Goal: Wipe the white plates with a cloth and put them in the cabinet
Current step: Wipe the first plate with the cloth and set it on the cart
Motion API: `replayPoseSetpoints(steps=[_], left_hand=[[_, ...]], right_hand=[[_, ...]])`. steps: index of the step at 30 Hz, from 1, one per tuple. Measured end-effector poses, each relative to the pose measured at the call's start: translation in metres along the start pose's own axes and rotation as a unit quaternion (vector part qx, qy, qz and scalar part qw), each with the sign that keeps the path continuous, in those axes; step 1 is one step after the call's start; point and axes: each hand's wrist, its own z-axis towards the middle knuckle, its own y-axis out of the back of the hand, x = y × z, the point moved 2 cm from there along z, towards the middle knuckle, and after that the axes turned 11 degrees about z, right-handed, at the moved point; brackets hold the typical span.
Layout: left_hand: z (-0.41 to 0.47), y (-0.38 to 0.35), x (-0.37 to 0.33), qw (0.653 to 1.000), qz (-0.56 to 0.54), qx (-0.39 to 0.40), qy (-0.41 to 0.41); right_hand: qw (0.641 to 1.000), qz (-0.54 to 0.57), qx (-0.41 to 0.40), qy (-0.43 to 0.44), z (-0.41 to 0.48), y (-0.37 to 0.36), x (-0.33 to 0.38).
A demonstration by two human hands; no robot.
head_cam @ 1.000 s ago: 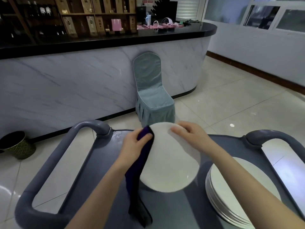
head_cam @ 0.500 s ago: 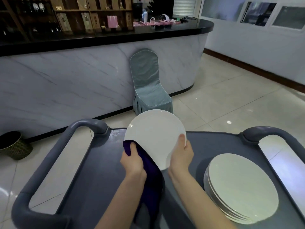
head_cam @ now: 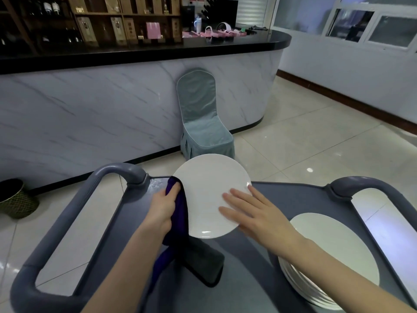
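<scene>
A round, smooth white plate (head_cam: 209,190) with a glossy glaze is held tilted above the grey cart (head_cam: 295,197), its face turned towards the camera and its lower rim raised off the cart's matt top. The plate's left edge is gripped by the left hand (head_cam: 163,208) through a dark purple cloth (head_cam: 180,222). The grip is closed there, with the thumb curled over the soft fabric on the near side and the remaining fingers hidden behind cloth and plate. The left forearm is extended forward from the lower edge of the view, with the wrist nearly straight.

The cloth is draped downward from that hand, and a thicker, grey folded end is seen lying on the cart top below the plate.

The right hand (head_cam: 259,215) is laid flat against the plate's lower right face. Its grip is spread, the fingers (head_cam: 239,196) being straight, slightly fanned and pointed up and to the left, with nothing pinched. The right forearm is angled in from the lower right corner.

A stack of plates (head_cam: 338,256), flat, round and white with thin layered rims, is set on the cart's right side, well apart from the held plate. Rounded tubular handles (head_cam: 67,213) are moulded at the cart's ends.

Beyond the cart, a chair (head_cam: 203,123) covered in grey-green fabric is placed against a curved, marble-patterned bar (head_cam: 90,114) on a glossy tiled floor (head_cam: 316,136).
</scene>
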Motion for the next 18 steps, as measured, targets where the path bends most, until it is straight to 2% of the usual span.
replayPoseSetpoints(steps=[3,5,8,15,16,18], left_hand=[[0.001,0.003,-0.009,0.999,0.001,0.031,0.042],[0.000,0.003,-0.011,0.992,-0.043,0.072,0.092],[-0.005,-0.002,-0.013,0.976,-0.131,0.113,0.130],[-0.012,-0.024,-0.015,0.951,-0.267,0.143,0.058],[-0.014,-0.030,-0.017,0.957,-0.249,0.146,0.035],[-0.019,-0.046,-0.017,0.979,-0.153,0.128,-0.035]], right_hand=[[0.997,-0.014,-0.062,0.043,0.007,0.005,0.006],[0.996,-0.019,-0.073,0.055,0.011,0.009,0.011],[0.996,0.015,-0.087,0.014,0.018,0.013,0.017],[0.971,0.165,-0.119,-0.126,0.024,0.008,0.030],[0.957,0.204,-0.121,-0.165,0.027,0.008,0.032],[0.905,0.311,-0.130,-0.258,0.034,0.005,0.035]])
